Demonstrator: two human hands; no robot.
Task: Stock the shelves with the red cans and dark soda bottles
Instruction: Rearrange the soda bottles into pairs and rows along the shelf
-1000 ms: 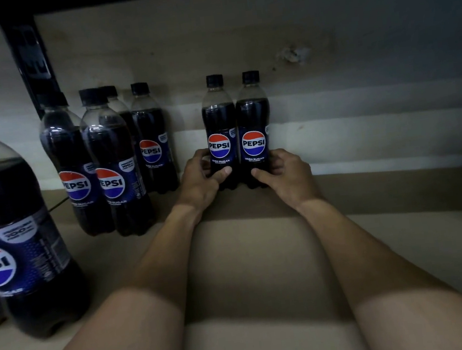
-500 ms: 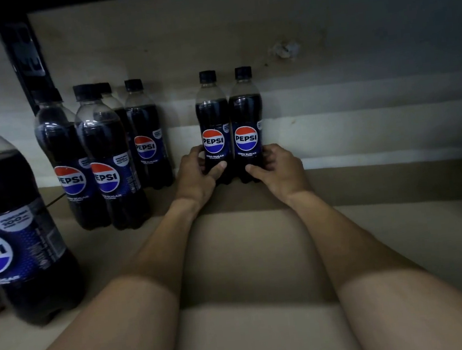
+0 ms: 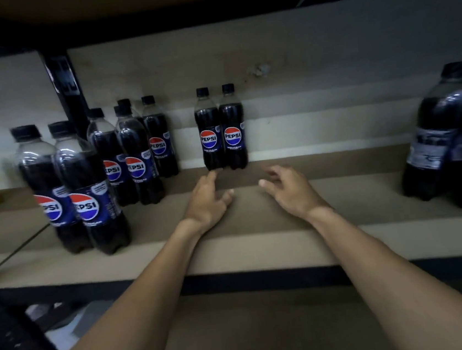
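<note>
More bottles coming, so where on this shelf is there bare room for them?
Widest bare shelf lies between the center pair and the large bottles at right. A narrow gap separates that pair from the crowded left cluster.

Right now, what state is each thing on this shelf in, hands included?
Left hand, open, holding nothing, index fingertip by the pair's base.
Right hand, open, holding nothing.
Pair of bottles, upright, capped, side by side at the back.
Bottles on the left, upright, capped.
Large bottles on the right, upright.
</note>
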